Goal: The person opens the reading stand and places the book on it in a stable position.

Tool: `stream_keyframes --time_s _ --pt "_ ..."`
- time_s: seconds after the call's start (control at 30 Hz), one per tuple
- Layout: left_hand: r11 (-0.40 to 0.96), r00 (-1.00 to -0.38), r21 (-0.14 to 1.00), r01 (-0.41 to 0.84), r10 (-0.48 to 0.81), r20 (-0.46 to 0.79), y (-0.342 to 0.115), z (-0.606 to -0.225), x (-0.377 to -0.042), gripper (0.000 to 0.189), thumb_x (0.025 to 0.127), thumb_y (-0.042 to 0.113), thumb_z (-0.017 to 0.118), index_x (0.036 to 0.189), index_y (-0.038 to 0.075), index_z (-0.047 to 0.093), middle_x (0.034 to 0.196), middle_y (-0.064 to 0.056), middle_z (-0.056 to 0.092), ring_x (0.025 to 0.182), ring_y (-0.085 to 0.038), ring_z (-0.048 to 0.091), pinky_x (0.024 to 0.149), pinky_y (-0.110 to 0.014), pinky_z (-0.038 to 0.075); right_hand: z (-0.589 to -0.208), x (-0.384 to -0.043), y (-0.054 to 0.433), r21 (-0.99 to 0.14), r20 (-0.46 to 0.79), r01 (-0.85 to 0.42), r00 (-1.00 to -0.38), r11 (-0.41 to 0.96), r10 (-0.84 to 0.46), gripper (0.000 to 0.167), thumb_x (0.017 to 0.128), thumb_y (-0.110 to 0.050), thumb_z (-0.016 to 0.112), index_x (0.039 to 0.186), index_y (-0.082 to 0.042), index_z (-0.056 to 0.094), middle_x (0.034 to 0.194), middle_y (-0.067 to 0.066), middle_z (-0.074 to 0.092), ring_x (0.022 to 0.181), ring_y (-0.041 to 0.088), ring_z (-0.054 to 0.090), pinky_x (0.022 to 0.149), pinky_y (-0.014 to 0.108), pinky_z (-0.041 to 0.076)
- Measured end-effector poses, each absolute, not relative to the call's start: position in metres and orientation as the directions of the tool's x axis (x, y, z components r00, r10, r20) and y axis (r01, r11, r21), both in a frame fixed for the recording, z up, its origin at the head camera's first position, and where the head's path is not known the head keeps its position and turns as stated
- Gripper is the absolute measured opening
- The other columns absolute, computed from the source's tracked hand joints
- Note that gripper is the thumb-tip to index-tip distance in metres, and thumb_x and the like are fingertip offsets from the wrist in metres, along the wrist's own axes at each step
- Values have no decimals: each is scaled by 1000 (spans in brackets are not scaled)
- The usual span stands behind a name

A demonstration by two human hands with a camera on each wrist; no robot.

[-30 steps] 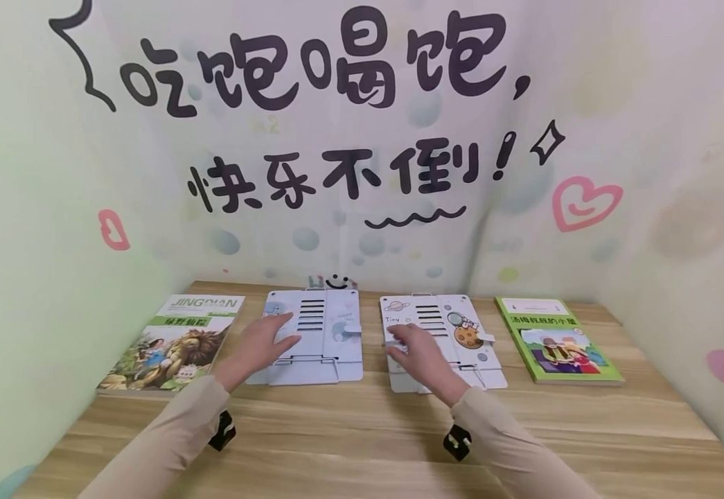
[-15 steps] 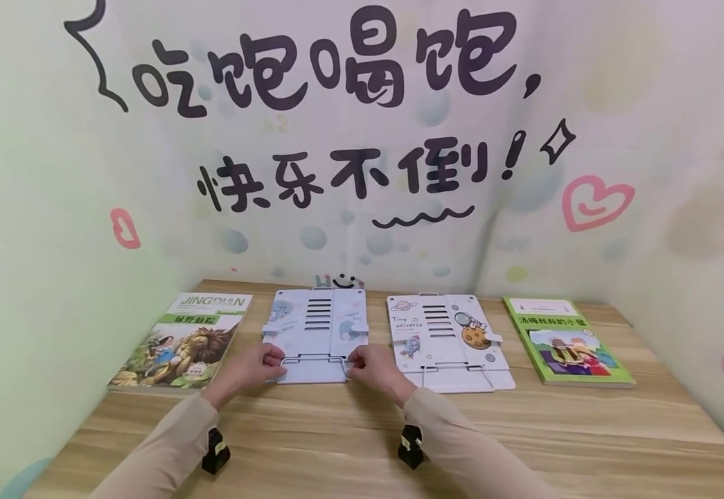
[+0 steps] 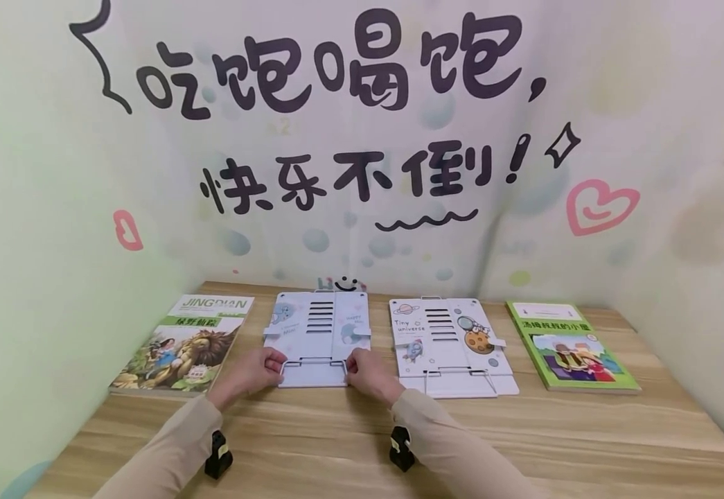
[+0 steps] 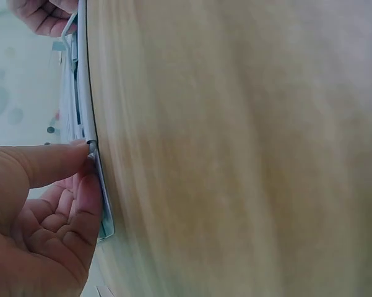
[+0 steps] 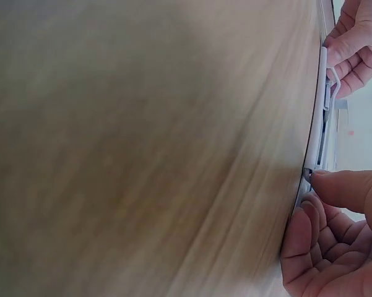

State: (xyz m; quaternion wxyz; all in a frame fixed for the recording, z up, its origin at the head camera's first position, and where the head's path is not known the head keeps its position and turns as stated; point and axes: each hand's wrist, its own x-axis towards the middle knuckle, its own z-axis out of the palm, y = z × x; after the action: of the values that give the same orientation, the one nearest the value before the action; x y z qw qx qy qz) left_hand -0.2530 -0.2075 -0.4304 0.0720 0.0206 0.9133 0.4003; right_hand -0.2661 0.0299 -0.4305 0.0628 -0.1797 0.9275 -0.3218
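Wall: pale, with black lettering, rising beyond the left hand and the right hand.
Table: wood-grained, under both wrists and forearms.
Blue stand: lying flat on the table between the two hands, slots running up its middle.
Left hand: thumb and fingers pinching the blue stand's near edge towards its left end.
Right hand: pinching the same edge towards its right end, other fingers curled in.
Wire: bent, on the blue stand's near part, reaching from hand to hand.
White stand: lying just right of the right hand, printed with a rocket and planets.
Lion book: flat, just left of the left hand.
Green book: flat, well right of the right hand, past the white stand.
Sleeves: beige, behind each hand.
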Motion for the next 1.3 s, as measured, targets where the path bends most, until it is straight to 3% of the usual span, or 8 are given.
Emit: stream_keyframes --time_s 0.23,0.7,1.3 --pt "677 -990 736 9 108 -88 -207 -431 -253 30 72 -5 70 101 -7 61 84 -8 61 77 -16 55 69 -27 48 -428 -265 30 -611 -14 -288 -928 738 -373 14 78 -1 67 86 -5 56 75 2 53 68 14 46 61 24 39" --pt "687 -992 725 47 119 -49 -209 -430 -248 20 74 -3 70 91 -2 61 80 -5 59 74 -14 53 67 -25 46 -432 -263 32 -577 97 -418 -888 702 -449 20 78 4 65 82 -8 50 72 0 46 65 12 43 58 22 36" --pt "813 -978 544 207 174 111 -209 -429 -238 20 75 3 72 79 11 55 71 3 54 66 -9 49 57 -22 42 -437 -260 33 -439 253 -554 -831 707 -495 22 77 4 65 78 -10 48 69 -3 48 61 10 42 54 20 35"
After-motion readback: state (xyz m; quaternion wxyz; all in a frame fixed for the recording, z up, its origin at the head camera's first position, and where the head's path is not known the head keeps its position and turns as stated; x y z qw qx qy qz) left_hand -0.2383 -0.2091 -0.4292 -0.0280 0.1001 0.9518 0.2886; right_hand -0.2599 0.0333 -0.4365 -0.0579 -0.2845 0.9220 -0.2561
